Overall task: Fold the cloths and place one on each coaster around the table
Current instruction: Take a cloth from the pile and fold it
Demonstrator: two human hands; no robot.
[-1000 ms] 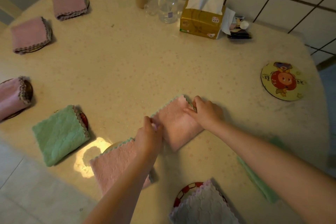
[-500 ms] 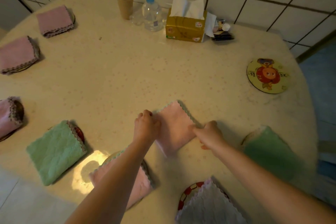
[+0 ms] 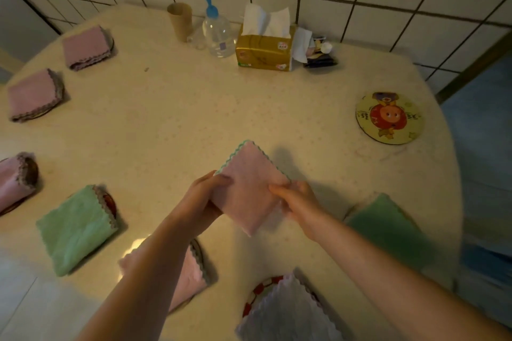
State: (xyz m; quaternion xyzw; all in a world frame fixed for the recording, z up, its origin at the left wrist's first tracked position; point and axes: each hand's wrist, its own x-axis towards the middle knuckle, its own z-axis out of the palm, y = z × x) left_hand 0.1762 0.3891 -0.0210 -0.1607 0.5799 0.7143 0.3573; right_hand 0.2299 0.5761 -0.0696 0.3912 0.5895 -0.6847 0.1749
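— Hands at work over a round table [image 3: 194,108]: what are they holding?

— One folded pink cloth [image 3: 249,191], square, turned like a diamond. One corner points to the far side of the table, the opposite corner toward the person. Its long diagonal runs near to far.

— And the grip?

— The left hand [image 3: 199,202] pinches the left corner, thumb on top. The right hand [image 3: 297,203] pinches the right corner with curled fingers. The cloth sits at mid-table, nearer the person; I cannot tell whether it rests on the surface or is lifted just above it.

— Where could it go?

— A bare cartoon coaster [image 3: 389,118] lies at the far right. Other places are covered: two mauve cloths [image 3: 84,46] at the far left, a rolled pink one [image 3: 15,183] at the left edge, a green cloth [image 3: 74,227] beside it, a pink cloth [image 3: 188,274] under the left forearm, a white cloth [image 3: 288,310] on a red-rimmed coaster nearest, a blurred green cloth [image 3: 388,230] on the right.

— Against the tiled wall?

— A paper cup [image 3: 180,21], a pump bottle [image 3: 217,33] and a tissue box [image 3: 264,48].
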